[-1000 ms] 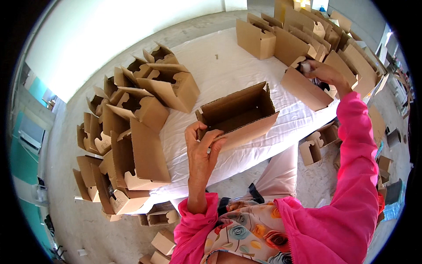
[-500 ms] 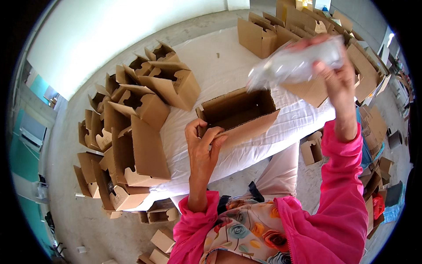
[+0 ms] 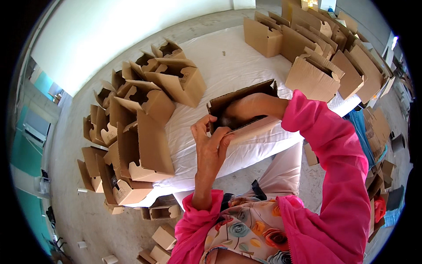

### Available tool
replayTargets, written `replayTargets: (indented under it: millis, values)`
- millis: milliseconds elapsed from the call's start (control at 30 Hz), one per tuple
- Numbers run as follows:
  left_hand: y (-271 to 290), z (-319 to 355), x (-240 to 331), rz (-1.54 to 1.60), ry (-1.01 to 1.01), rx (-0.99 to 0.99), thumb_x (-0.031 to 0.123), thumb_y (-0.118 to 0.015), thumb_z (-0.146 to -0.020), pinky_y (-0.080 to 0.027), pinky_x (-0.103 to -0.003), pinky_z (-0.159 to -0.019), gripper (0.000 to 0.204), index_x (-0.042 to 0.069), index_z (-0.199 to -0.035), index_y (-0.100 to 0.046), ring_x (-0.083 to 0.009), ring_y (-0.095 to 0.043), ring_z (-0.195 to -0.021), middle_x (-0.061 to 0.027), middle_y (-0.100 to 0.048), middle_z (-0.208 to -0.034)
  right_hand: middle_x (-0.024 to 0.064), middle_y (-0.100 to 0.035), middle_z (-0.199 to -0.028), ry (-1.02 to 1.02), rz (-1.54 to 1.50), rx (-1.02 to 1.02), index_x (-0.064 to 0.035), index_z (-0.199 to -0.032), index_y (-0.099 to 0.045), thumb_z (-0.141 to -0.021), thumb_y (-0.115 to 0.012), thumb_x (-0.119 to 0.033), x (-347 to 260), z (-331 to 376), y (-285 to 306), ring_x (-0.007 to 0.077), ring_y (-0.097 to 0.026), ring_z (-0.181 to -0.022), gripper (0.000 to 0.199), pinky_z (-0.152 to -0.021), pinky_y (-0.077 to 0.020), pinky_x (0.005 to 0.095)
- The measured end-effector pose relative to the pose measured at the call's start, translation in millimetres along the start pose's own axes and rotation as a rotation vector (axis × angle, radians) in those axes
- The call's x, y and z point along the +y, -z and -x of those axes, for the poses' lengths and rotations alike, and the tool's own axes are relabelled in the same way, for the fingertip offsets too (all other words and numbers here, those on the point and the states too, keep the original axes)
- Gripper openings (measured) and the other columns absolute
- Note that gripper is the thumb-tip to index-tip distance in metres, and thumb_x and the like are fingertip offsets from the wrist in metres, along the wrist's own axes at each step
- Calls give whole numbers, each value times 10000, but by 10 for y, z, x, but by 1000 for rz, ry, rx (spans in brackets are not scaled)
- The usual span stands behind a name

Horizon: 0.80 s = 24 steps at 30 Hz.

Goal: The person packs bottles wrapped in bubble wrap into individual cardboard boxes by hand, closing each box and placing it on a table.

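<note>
An open brown cardboard box (image 3: 254,131) stands on the white cloth in front of me. My left hand (image 3: 209,143) grips its near left corner, with the thumb on the near wall and fingers over the rim. Deep inside the box is my right hand (image 3: 250,107), reaching in from the right; its fingers are sunk in shadow behind the near wall. The clear plastic-wrapped thing that hand carried earlier cannot be seen, so whether the hand still holds it is hidden.
On the left, several open cardboard boxes (image 3: 154,147) stand in a cluster on the white cloth (image 3: 215,57). More boxes (image 3: 312,79) crowd the far right. Cartons (image 3: 165,237) lie on the floor below, and a blue plastic sheet (image 3: 358,127) hangs at the right.
My right hand has swung down and left from above the table into the box, taking the clear plastic-wrapped thing out of sight. My left hand stays on the box's corner.
</note>
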<state>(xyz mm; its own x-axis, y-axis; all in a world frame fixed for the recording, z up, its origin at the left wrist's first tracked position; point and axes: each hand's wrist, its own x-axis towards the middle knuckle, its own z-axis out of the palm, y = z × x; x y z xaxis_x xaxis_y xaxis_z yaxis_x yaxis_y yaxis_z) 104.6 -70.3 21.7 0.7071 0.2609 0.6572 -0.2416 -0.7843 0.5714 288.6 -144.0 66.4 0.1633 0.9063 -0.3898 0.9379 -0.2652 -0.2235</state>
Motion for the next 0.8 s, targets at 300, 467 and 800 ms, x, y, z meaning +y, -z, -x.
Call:
replayTargets:
  millis: [300, 467, 800]
  values:
    - [-5, -1, -60, -8, -11, 11, 163, -720, -808, -388, -365, -858, 129, 63, -877, -677, -273, -415, -1019, -112, -493, -1209, 141, -643, -1087, 224, -396, 672, -5, -1101, -614, -892, -585, -190, -223, 768, 125, 254, -618, -964, 281, -846, -479, 337]
    - [-60, -15, -15, 57, -8, 61, 160, -723, -804, -400, -372, -872, 130, 61, -873, -674, -285, -431, -1066, -105, -496, -1215, 123, -621, -1108, -44, -665, 1419, -7, -1167, -583, -911, -596, -175, -58, 1309, -581, 228, -597, -1029, 306, -894, -466, 337]
    - [-122, 89, -148, 72, -24, 130, 111, -728, -799, -486, -348, -837, 173, 8, -927, -673, -255, -543, -1063, -125, -513, -1258, 131, -669, -1018, -28, -798, 1314, 0, -1149, -556, -861, -674, -162, -19, 982, -922, 231, -641, -948, 351, -871, -482, 328]
